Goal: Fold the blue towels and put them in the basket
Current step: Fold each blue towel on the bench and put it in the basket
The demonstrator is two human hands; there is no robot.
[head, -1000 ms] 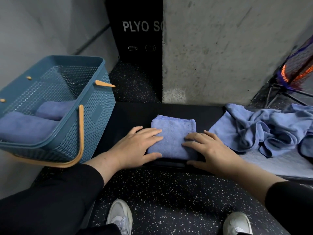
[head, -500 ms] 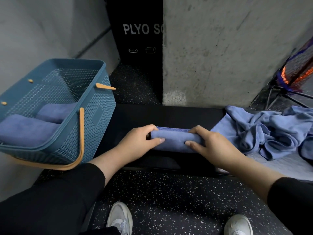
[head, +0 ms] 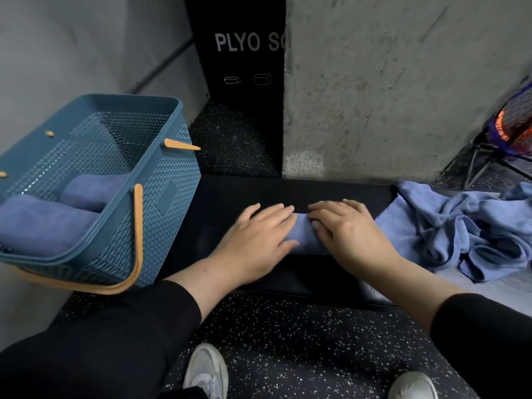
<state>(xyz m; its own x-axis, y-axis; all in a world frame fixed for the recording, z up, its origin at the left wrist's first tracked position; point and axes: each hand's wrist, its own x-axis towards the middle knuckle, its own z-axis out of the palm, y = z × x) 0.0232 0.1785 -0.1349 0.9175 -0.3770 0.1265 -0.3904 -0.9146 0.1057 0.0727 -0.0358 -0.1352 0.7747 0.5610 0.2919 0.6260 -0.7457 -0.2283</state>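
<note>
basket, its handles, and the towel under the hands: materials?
Basket: looks like moulded plastic, matte teal, with a woven-pattern perforated wall.
Handles: smooth orange-tan bands, likely plastic; could be wood-look.
Towel: soft blue cloth with a fine nap, probably microfibre or terry.

Black bench pad across centre, 9 to 3 o'clock. Speckled dark rubber floor at 6, more at 12 behind pad. Concrete pillar at 1. Black plyo box at 12, white lettering "PLYO SO", partly cut off by pillar. Grey wall at 10. Orange-and-blue net on metal stand at 2. White sneakers at 6 and 5.
</note>
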